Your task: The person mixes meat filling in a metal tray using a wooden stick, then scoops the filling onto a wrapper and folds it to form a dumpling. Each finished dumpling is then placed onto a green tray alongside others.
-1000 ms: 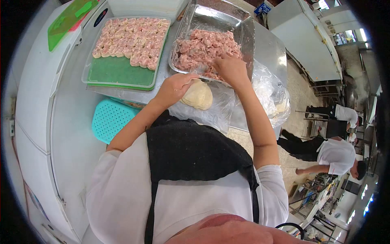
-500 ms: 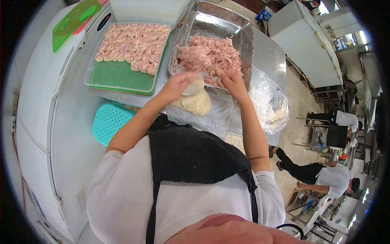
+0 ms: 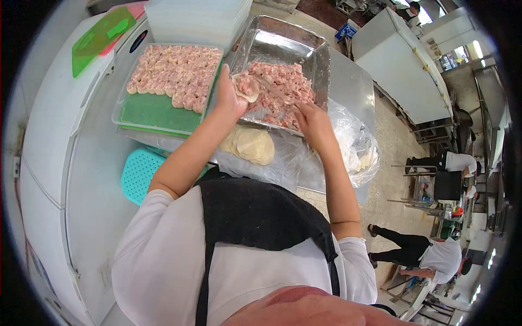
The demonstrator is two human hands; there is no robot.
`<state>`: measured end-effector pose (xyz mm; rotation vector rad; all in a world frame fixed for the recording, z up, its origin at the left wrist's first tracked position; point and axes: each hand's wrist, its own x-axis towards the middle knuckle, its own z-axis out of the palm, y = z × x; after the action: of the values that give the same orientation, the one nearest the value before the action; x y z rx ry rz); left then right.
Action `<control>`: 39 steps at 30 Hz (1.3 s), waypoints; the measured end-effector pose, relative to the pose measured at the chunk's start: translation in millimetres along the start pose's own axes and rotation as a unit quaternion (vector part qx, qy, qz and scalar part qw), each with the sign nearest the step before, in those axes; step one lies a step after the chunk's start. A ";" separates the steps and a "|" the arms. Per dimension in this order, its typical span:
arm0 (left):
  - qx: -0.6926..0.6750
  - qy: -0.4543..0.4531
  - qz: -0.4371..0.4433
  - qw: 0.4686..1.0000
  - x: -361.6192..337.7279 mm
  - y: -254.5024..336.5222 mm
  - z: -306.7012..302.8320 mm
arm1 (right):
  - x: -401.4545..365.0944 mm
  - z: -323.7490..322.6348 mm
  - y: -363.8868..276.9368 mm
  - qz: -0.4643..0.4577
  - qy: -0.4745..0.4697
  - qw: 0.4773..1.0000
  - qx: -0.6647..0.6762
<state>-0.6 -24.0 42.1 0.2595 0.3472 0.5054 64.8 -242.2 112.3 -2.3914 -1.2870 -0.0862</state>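
Note:
My left hand [image 3: 230, 96] holds a round dough wrapper [image 3: 246, 93] with minced meat on it, at the left side of the metal pan. In my right hand [image 3: 311, 118] is the handle of a thin spreading tool [image 3: 274, 91], whose far end reaches the meat on the wrapper. Pink minced meat [image 3: 296, 81] fills the near part of the metal pan [image 3: 321, 57]. A stack of round wrappers [image 3: 250, 145] lies on plastic just below the pan. Rows of filled dumplings [image 3: 176, 68] sit in the tray with a green base [image 3: 152, 112] at left.
A clear plastic bag [image 3: 353, 146] lies right of the pan. A white container [image 3: 196, 22] stands behind the tray. A turquoise perforated basket [image 3: 140, 175] is below the table edge. Other people [image 3: 441, 259] are farther off at right.
My left hand has moved up from the wrapper stack to beside the pan, with the wrapper now under meat. The tool in my right hand now reaches toward that wrapper.

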 end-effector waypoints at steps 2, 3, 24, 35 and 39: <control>-0.017 -0.027 -0.032 0.999 -15.1 1.3 23.0 | 2.3 17.3 10.7 -0.094 0.035 0.995 0.026; -0.011 -0.004 -0.027 1.000 -25.2 5.0 38.9 | 6.9 17.2 13.6 -0.075 -0.039 0.996 0.024; 0.766 -0.227 0.099 0.593 -60.9 -24.2 91.4 | -53.5 -103.5 73.2 -0.086 -0.075 0.970 0.213; 0.766 -0.123 0.100 0.623 -31.1 -73.5 60.7 | -41.5 -64.8 130.0 -0.147 0.035 0.988 0.046; 0.778 -0.054 0.107 0.617 -40.2 -81.9 53.7 | -24.4 -22.5 180.1 -0.120 -0.058 0.991 0.012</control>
<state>22.1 -122.2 74.7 2.0736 0.5737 0.2812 200.0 -357.0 66.6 -2.2406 -1.6160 -0.0020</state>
